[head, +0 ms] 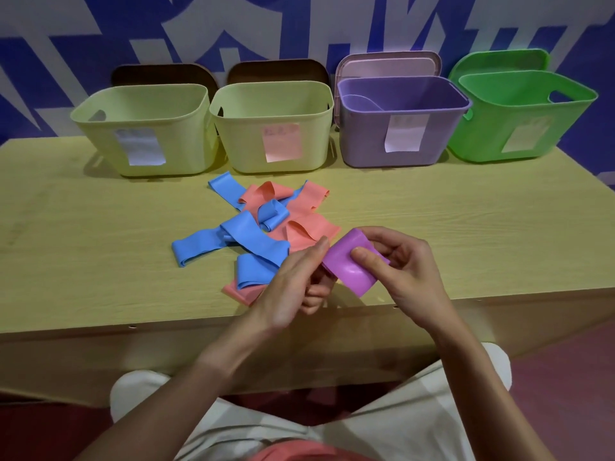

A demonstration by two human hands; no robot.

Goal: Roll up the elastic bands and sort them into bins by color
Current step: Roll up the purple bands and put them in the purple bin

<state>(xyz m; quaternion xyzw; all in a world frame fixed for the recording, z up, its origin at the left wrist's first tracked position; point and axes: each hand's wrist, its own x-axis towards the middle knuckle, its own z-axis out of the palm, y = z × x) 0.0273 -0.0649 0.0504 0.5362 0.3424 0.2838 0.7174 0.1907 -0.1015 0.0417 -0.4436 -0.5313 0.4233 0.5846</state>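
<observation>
A purple elastic band (346, 264), partly rolled, is held over the table's front edge. My right hand (402, 271) pinches its right side, thumb on top. My left hand (293, 287) grips its left end from beneath. A loose pile of blue bands (246, 237) and salmon-pink bands (309, 227) lies just behind my hands. At the back stand a row of bins: two pale yellow-green bins (146, 128) (273, 121), a purple bin (399, 124) and a green bin (519, 111), each with a paper label.
The wooden table (100, 227) ends close to my hands at its front edge (166, 324). Lids lean against the blue-and-white wall behind the bins. My knees in light trousers (366, 427) sit below the table.
</observation>
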